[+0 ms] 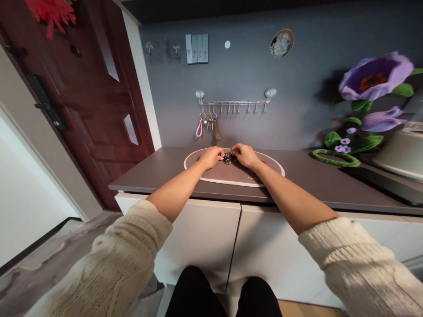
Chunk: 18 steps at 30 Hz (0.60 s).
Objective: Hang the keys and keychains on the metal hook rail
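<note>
Both my hands meet over an oval brown mat (264, 172) with a white rim on the grey cabinet top (155, 169). My left hand (210, 156) and my right hand (243, 155) are closed, pinching a small bunch of metal keys (228, 157) between them. The keys sit just above the mat. Cream knitted sleeves are pushed up both forearms.
A chrome hook rail (234, 102) on the grey wall carries several key rings and a pink loop (199, 128) at its left end. A dark wooden door (82, 101) stands at left. Purple artificial flowers (375, 81) and a grey box (401, 154) sit at right. White cabinet doors (211, 237) are below.
</note>
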Tool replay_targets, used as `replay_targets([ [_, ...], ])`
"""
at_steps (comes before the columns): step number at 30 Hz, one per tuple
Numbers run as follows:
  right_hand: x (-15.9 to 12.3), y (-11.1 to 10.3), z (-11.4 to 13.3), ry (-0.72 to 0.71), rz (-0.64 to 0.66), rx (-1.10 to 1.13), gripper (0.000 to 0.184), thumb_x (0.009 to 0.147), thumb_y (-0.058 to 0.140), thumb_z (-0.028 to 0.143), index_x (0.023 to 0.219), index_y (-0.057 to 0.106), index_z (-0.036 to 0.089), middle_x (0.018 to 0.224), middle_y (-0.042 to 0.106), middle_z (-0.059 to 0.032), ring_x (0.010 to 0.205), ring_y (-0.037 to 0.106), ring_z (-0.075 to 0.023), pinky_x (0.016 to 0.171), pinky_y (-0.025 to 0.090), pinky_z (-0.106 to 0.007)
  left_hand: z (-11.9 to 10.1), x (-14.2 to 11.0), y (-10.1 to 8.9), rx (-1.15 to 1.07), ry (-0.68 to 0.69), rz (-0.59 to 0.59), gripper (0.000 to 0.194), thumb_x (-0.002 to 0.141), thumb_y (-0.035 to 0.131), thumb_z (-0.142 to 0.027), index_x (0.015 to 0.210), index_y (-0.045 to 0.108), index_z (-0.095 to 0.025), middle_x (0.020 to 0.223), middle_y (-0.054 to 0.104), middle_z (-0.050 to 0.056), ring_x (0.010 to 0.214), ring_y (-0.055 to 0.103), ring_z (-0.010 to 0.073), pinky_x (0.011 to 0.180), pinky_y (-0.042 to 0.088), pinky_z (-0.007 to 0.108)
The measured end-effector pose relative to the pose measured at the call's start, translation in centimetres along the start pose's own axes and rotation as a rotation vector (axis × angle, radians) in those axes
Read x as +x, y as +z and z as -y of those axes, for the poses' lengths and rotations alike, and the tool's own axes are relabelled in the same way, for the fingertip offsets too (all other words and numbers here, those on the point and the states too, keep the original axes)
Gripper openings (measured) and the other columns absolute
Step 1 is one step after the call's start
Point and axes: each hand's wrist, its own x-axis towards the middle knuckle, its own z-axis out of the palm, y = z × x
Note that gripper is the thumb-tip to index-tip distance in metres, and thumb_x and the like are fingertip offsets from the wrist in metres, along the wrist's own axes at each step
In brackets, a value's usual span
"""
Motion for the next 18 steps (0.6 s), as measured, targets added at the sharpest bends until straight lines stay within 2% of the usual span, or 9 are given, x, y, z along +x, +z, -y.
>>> replay_targets([
  [11,-0.1,-0.02,-0.01,-0.02,0.002,-0.021,0.017,0.078,0.053,0.016,0.091,0.064,0.016,0.084,0.068,-0.0052,0.077,0.06,-0.0131,0.075,0.044,-0.024,0.72,0.25,0.13,0.017,-0.014,-0.095,0.009,0.075,0.051,-0.014,0.079,0.058,-0.018,0.079,0.061,0.001,0.071,0.051,0.0132,0.065,0.037,0.023],
  [18,-0.25,-0.21,0.3,-0.031,0.005,0.021,0.016,0.077,0.054,0.017,0.09,0.064,0.017,0.086,0.068,-0.0044,0.077,0.06,-0.0124,0.074,0.044,-0.024,-0.17,0.16,-0.64,-0.029,-0.033,-0.188,0.011,0.078,0.049,-0.014,0.079,0.059,-0.018,0.082,0.063,0.002,0.075,0.053,0.0138,0.07,0.039,0.024],
])
